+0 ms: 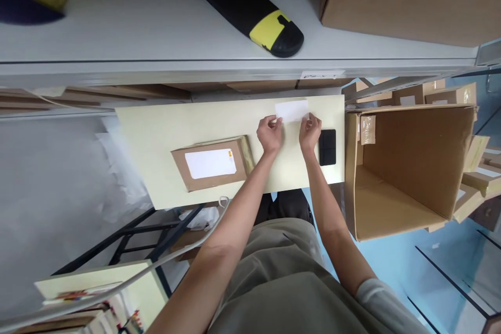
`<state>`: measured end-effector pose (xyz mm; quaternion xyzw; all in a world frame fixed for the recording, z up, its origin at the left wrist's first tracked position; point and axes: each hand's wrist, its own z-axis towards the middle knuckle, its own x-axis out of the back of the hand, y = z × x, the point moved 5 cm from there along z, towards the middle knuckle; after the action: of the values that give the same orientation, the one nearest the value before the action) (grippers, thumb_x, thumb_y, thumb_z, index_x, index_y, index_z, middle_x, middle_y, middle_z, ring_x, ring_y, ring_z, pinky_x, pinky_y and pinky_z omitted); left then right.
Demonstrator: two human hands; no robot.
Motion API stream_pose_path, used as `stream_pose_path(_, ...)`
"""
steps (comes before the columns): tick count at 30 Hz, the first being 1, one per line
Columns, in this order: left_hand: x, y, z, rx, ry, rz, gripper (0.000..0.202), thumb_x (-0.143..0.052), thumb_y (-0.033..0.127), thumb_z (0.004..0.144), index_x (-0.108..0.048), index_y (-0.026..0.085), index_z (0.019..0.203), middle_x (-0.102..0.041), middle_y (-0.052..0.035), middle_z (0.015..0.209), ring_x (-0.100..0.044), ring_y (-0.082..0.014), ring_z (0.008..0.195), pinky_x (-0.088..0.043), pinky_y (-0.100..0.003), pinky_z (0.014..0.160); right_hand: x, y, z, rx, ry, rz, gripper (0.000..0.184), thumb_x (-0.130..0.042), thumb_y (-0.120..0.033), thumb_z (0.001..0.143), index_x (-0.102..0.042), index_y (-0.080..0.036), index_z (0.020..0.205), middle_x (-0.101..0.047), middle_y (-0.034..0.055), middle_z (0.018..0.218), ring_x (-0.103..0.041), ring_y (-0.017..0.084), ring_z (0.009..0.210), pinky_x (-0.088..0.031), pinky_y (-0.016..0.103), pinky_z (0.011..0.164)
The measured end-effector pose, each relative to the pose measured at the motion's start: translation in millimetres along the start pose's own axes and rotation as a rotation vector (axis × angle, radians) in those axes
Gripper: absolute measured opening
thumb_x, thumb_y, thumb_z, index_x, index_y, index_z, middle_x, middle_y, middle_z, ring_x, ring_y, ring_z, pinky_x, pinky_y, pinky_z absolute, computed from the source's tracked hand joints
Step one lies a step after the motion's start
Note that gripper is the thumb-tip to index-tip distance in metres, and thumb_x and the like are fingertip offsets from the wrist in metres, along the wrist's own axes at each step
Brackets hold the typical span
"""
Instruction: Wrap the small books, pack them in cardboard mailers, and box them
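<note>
A small white paper slip (291, 110) is held over the pale table (219, 120) by its two lower corners. My left hand (270, 133) pinches the left corner, and my right hand (310, 132) pinches the right one. The slip's face shows no print that I can make out. To the left of my left hand lies a taped cardboard box (211, 163) with a white label (210, 162) on top. Close beside my right hand, a black phone-like slab (327, 147) rests flat on the table.
A large open carton (410, 167) stands against the table's right end, with several taped boxes (473, 177) beyond it. Above the table runs a grey shelf (156, 42) holding a black and yellow object (270, 26) and a cardboard box (410, 0). A white cable (176, 254) crosses the lower left.
</note>
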<state>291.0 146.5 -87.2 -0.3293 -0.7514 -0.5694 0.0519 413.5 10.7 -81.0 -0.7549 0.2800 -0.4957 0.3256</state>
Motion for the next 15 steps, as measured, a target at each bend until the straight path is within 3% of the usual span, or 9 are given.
stream_pose_path(3,3.9,6,5,0.018,0.05,0.013,0.01,-0.081,0.032,0.099,-0.079,0.023,0.095,-0.081,-0.0057,0.106,-0.073,-0.0189,0.087,-0.063,-0.035,0.094,7,-5,2,-0.019,0.015,-0.014,0.045,-0.05,-0.052,0.114,-0.07,-0.018,0.136,-0.067,0.0216,0.134,-0.074,0.031,0.118,-0.066,0.047,0.104)
stream_pose_path(6,8.9,17,6,-0.031,0.039,-0.004,0.01,-0.08,0.03,0.101,-0.081,0.022,0.095,-0.081,-0.0059,0.105,-0.075,-0.0193,0.092,-0.064,-0.034,0.095,18,-12,3,-0.001,0.057,-0.022,0.044,-0.053,-0.056,0.114,-0.069,-0.02,0.132,-0.066,0.0226,0.139,-0.071,0.033,0.123,-0.064,0.051,0.108)
stream_pose_path(9,12.2,37,-3,-0.128,-0.022,-0.024,0.014,-0.075,0.033,0.107,-0.083,0.022,0.106,-0.082,-0.0079,0.118,-0.078,-0.0218,0.107,-0.065,-0.035,0.101,21,-30,1,0.09,0.029,0.02,0.048,-0.056,-0.064,0.113,-0.069,-0.022,0.134,-0.065,0.022,0.146,-0.068,0.033,0.131,-0.062,0.053,0.113)
stream_pose_path(12,10.6,61,-21,-0.263,-0.112,-0.023,0.02,-0.067,0.029,0.11,-0.084,0.024,0.119,-0.081,-0.0099,0.133,-0.077,-0.0264,0.13,-0.064,-0.043,0.115,14,-52,-3,0.165,-0.113,0.071,0.056,-0.06,-0.073,0.11,-0.071,-0.024,0.134,-0.069,0.0175,0.143,-0.071,0.03,0.131,-0.065,0.049,0.111)
stream_pose_path(15,2.5,82,-40,-0.38,-0.266,0.006,0.031,-0.072,0.023,0.104,-0.082,0.026,0.133,-0.078,-0.0112,0.146,-0.071,-0.0318,0.144,-0.056,-0.052,0.129,14,-67,0,0.173,-0.175,0.085,0.063,-0.065,-0.078,0.105,-0.07,-0.023,0.137,-0.071,0.0163,0.143,-0.073,0.03,0.131,-0.066,0.047,0.109)
